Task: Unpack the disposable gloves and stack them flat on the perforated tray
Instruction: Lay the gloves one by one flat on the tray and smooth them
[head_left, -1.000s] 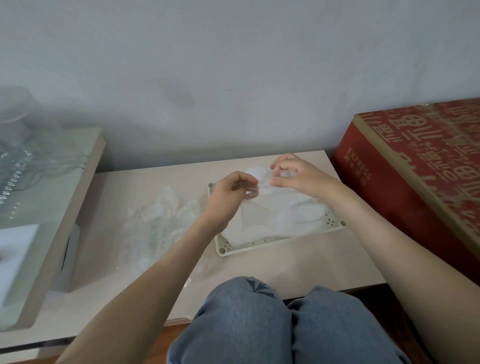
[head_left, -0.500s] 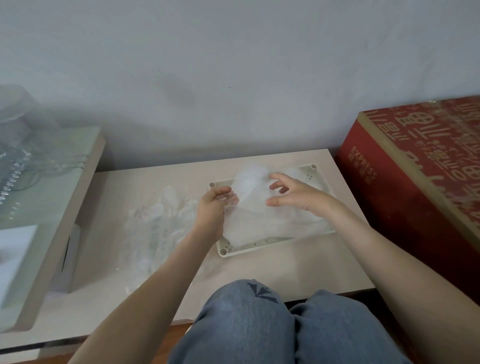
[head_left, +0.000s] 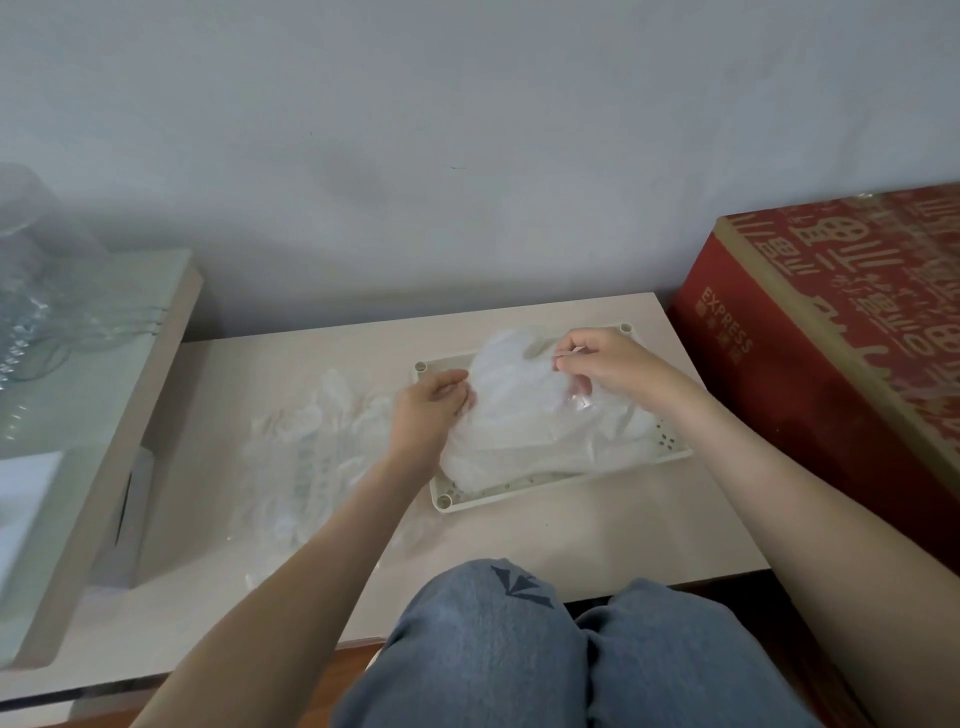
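Head view: gloves (head_left: 519, 415) heaped in perforated tray (head_left: 667, 441).

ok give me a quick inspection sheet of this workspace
surface: beige table by the wall
job's things: perforated tray on the table; translucent gloves heaped on it, not yet flat
clutter: crumpled clear plastic pile left of the tray
grippers: left hand and right hand both pinch the gloves
cables: nothing seen
surroundings: red box on the right, glass-topped stand on the left

The red box (head_left: 831, 332) at the right bears the word "EXPRESS" in gold on its side
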